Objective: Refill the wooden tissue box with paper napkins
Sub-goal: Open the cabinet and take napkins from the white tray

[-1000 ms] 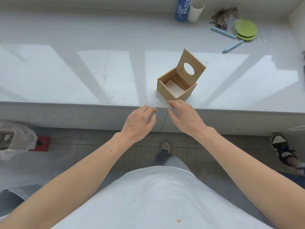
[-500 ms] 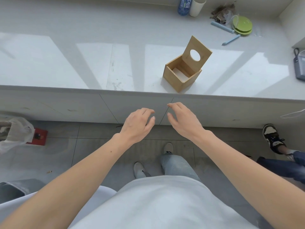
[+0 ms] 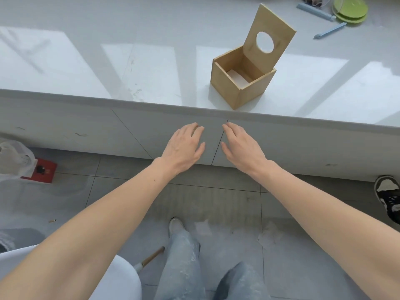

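The wooden tissue box (image 3: 251,92) stands on the white counter (image 3: 108,72) close to its front edge. Its hinged lid (image 3: 270,24), with a round hole, is tipped up and back. Something white, a thin layer of napkins (image 3: 237,79), lies at the bottom of the box. My left hand (image 3: 184,148) and my right hand (image 3: 242,146) hover side by side below the counter edge, in front of the cabinet fronts. Both hold nothing, with fingers apart. No loose napkins show anywhere else.
Green plates (image 3: 350,8) and two blue tools (image 3: 330,31) lie at the counter's far right. A plastic bag (image 3: 15,158) on a red object (image 3: 42,171) sits on the floor left. Another person's shoe (image 3: 388,197) is at right. A white chair (image 3: 121,276) is below me.
My hands dropped from the box's level to below the counter edge and stayed empty. The view tilted down and moved closer, so the box now sits higher in the frame.
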